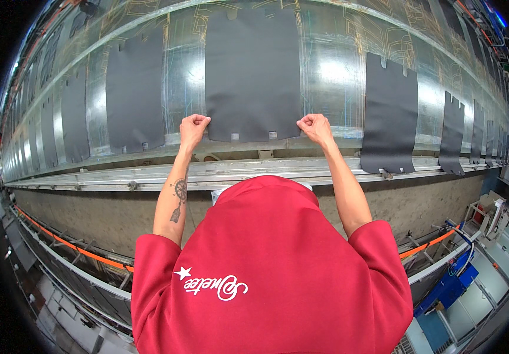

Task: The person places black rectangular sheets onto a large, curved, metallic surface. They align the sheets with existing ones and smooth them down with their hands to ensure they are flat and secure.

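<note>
A dark grey flexible sheet [253,71] lies flat in front of me on a shiny metal surface [332,76]. Two small square cut-outs show along its near edge. My left hand [195,131] pinches the sheet's left edge close to the near corner. At the opposite edge, my right hand [315,128] is closed in a pinch at the right side near the corner. Both arms reach forward, about level with each other.
More dark sheets lie in a row, one to the left [135,94] and a notched one to the right [390,112] hanging over the near edge. A metal rail [254,171] runs along the front. Orange strips [83,251] and a blue machine part [452,286] stand lower down.
</note>
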Tool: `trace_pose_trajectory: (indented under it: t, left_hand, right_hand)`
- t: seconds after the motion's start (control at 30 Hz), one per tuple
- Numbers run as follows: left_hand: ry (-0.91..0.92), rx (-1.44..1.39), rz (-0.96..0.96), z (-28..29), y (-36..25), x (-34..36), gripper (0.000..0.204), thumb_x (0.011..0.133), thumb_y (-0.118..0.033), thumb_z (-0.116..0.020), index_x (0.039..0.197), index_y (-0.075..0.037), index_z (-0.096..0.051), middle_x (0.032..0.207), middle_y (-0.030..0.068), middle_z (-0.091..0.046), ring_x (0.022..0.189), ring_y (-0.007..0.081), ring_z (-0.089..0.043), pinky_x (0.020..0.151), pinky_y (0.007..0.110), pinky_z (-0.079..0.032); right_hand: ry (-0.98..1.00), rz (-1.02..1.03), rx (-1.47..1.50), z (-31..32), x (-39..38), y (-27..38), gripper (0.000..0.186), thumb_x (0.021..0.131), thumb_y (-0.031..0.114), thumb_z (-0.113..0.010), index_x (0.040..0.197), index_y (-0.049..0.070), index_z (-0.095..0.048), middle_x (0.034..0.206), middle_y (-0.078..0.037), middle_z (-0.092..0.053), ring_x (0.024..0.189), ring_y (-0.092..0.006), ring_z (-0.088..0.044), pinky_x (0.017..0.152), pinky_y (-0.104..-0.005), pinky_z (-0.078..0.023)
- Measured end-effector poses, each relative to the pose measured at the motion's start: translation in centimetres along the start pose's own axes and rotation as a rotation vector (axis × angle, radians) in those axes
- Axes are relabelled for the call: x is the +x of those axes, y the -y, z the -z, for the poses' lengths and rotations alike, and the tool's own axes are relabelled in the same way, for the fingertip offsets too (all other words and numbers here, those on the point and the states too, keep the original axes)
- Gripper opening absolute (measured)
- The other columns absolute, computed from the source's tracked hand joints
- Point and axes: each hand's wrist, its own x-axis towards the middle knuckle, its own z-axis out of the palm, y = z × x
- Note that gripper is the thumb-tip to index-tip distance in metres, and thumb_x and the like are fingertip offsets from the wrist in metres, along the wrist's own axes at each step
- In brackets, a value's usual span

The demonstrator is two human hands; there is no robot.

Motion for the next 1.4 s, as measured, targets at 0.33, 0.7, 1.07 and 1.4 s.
trace_pose_trajectory:
  t: [0.33, 0.7, 1.07, 1.4]
  left_hand:
    - [-0.008, -0.013, -0.011, -0.2, 0.4, 0.1, 0.026, 0.083, -0.027, -0.079, 0.089, -0.002, -0.076, 0.074, 0.0049, -0.072, 0.067, 0.0113, -0.065, 0.065, 0.029, -0.052]
    - [0.036, -0.031, 0.042, 0.3, -0.2, 0.3, 0.032, 0.085, -0.031, -0.077, 0.089, 0.000, -0.076, 0.075, 0.0068, -0.073, 0.066, 0.0124, -0.065, 0.064, 0.030, -0.051]
    - [-0.080, -0.003, -0.003, 0.0, -2.6, 5.0, 0.035, 0.085, -0.034, -0.076, 0.094, 0.000, -0.077, 0.085, 0.0122, -0.076, 0.078, 0.0182, -0.072, 0.075, 0.032, -0.055]
    - [-0.079, -0.089, -0.017, 0.0, -5.6, 10.6, 0.032, 0.085, -0.028, -0.077, 0.096, 0.001, -0.075, 0.084, 0.0082, -0.075, 0.075, 0.0142, -0.068, 0.072, 0.029, -0.053]
  right_hand:
    - [-0.004, 0.004, -0.017, 0.0, 0.0, -0.2, 0.030, 0.081, 0.036, -0.074, 0.087, 0.006, -0.077, 0.080, -0.012, -0.075, 0.077, -0.0258, -0.073, 0.074, -0.0376, -0.056]
    - [0.048, -0.071, -0.029, 0.9, 0.4, 1.2, 0.033, 0.081, 0.037, -0.074, 0.089, 0.005, -0.078, 0.078, -0.013, -0.074, 0.078, -0.0258, -0.073, 0.075, -0.0373, -0.056]
    - [0.048, -0.162, 0.232, 1.6, 6.6, 2.9, 0.030, 0.088, 0.031, -0.073, 0.087, 0.001, -0.073, 0.065, -0.003, -0.067, 0.053, -0.0092, -0.060, 0.053, -0.0271, -0.050]
    - [-0.274, -0.120, 0.361, 1.3, 12.9, 4.5, 0.027, 0.080, 0.031, -0.068, 0.079, 0.005, -0.076, 0.067, -0.009, -0.071, 0.062, -0.0198, -0.070, 0.065, -0.0344, -0.055]
